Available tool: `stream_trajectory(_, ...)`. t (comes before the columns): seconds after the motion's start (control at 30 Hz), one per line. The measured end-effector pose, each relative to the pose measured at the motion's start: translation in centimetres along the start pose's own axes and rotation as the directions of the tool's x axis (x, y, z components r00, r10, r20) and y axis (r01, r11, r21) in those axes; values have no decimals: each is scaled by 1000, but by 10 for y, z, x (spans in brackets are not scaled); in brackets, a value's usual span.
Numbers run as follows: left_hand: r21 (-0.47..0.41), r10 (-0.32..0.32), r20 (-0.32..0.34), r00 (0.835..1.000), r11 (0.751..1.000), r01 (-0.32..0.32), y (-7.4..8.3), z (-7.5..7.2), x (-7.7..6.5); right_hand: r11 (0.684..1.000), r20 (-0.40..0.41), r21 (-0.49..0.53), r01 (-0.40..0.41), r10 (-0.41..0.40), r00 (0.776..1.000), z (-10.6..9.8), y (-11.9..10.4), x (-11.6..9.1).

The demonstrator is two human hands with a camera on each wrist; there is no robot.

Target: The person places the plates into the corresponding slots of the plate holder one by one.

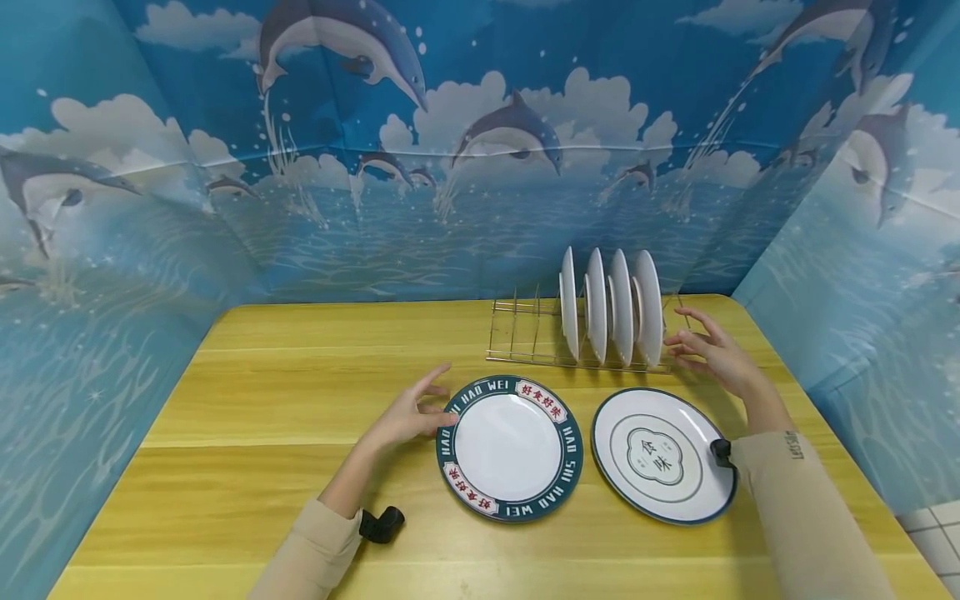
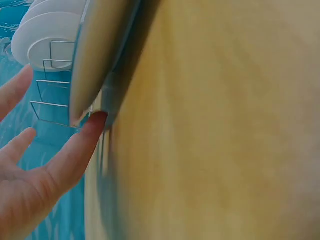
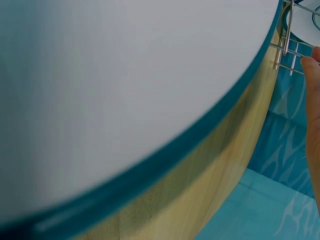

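Observation:
My left hand (image 1: 411, 410) is at the left edge of a plate with a dark green lettered rim (image 1: 507, 508). In the left wrist view its thumb (image 2: 82, 145) meets that plate's edge, while the other fingers are spread apart. My right hand (image 1: 722, 357) reaches over to the right end of a wire dish rack (image 1: 517, 360), its fingers loosely bent beside the wires; whether they touch is unclear. Several white plates (image 1: 648, 308) stand upright in the rack. Below my right forearm lies a white plate with a blue rim and a central emblem (image 1: 615, 467), partly covered by the wrist camera.
Everything stands on a yellow wood-grain table (image 1: 247, 475). A blue curtain with dolphins (image 1: 420, 250) hangs close behind the rack and along both sides. The rack's left slots hold no plates. White floor tiles (image 1: 933, 533) show at the lower right.

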State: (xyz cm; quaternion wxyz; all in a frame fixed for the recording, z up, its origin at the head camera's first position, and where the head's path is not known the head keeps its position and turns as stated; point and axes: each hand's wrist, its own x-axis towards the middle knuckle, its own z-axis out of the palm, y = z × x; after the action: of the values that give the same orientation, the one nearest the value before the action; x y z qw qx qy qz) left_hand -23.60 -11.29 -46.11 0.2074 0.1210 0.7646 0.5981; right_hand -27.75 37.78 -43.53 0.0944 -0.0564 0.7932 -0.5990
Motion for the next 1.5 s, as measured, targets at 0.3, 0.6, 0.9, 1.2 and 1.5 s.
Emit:
stream_trajectory(0.3, -129, -95, 107, 990, 986, 109, -10, 3, -3, 1000, -12, -25, 2, -3, 1000, 2, -1, -1)
stream_trajectory(0.6, -23, -54, 130, 990, 998, 57, -14, 3, 3, 999, 4, 37, 36, -36, 999, 2, 1, 0)
stream_trajectory(0.9, -156, -60, 238, 970, 983, 99, -17, -1, 6, 999, 2, 23, 34, -34, 999, 2, 1, -1)
stream_trajectory(1.2, -287, -46, 346, 937, 946, 152, -23, -6, 5, 998, 10, 49, 40, -41, 999, 1, 1, 0)
stream_trajectory(1.5, -357, -28, 394, 919, 916, 181, -26, -6, 6, 998, 7, 48, 45, -45, 999, 1, 1, 0)
